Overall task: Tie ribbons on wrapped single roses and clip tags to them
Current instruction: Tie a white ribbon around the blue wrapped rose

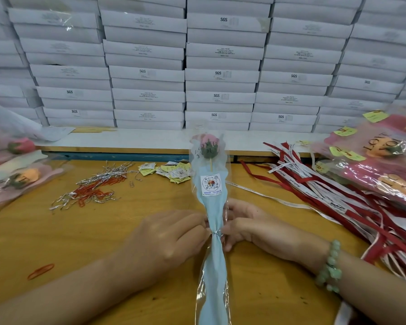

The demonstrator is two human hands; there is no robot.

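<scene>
A single pink rose in light-blue paper and clear film lies lengthwise on the wooden table, bud pointing away from me. A silver twist tie cinches the wrap at its narrow waist. My left hand pinches the wrap at the tie from the left. My right hand, with a green bead bracelet on the wrist, grips it from the right. Red and white ribbons lie in a heap to the right. Yellow and white tags lie in a pile beyond the rose.
Silver twist ties and orange paper clips are scattered at mid-left; one orange clip lies near my left forearm. Wrapped roses are piled at the left edge and at the right. White boxes are stacked behind the table.
</scene>
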